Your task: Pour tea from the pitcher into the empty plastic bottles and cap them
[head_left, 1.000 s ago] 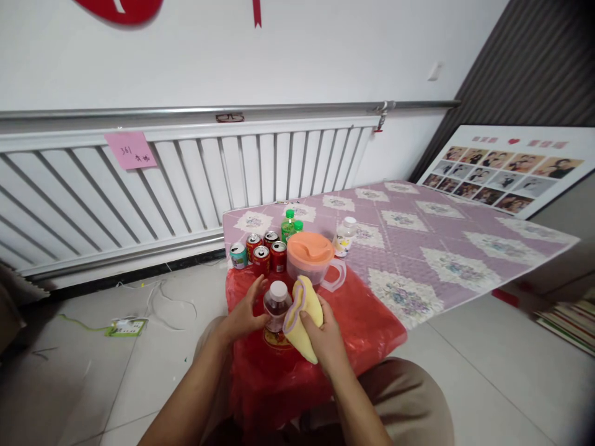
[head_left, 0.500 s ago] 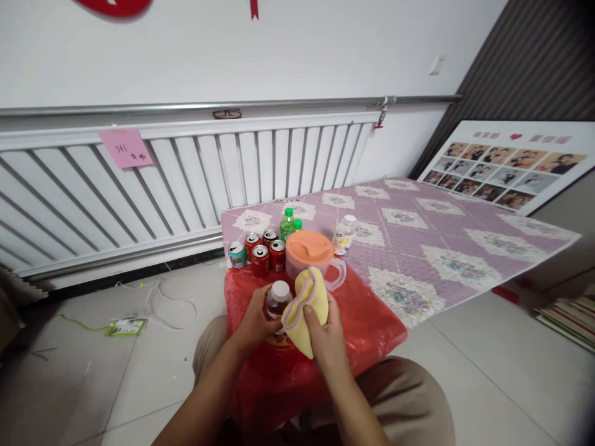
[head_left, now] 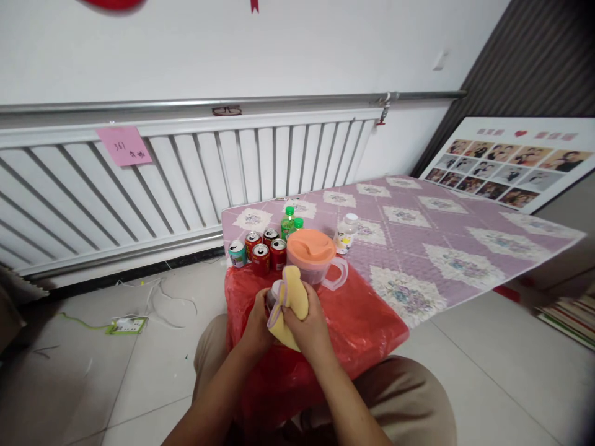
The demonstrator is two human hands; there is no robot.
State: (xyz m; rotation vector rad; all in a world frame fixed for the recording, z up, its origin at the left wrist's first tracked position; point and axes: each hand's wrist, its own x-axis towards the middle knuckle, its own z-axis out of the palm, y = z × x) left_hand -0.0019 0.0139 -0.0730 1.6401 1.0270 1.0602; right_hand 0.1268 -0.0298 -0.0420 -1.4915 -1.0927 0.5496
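At the left edge of my tabletop [head_left: 432, 229] stands a teal can [head_left: 238, 255], and just to its right four red cans [head_left: 261, 263] cluster, touching or nearly so. Nearer me, on the red plastic sheet [head_left: 367, 316] over the near-left corner, my left hand [head_left: 258, 323] is curled about the left side of a drink bottle [head_left: 269, 302]. A second ago those fingers were spread beside it; now they have closed in and have hold of it. The bottle's base is hidden, so I can't tell whether it rests on the sheet or is lifted.

Toward the back edge, two green-capped bottles [head_left: 287, 226] stand behind the cans. In front, the yellow cloth [head_left: 295, 300] has come left: half a second ago the white cap was clear of it, and now it lies over part of the cap and the bottle's right side. My right hand [head_left: 310, 323] is bent tightly around the bunched cloth, so both hands now work at that one bottle, steadying and covering.

Just behind, the orange-lidded pitcher [head_left: 304, 267] stands where it was, and beyond its handle a yellow-marked bottle [head_left: 344, 236] stands upright, untouched.
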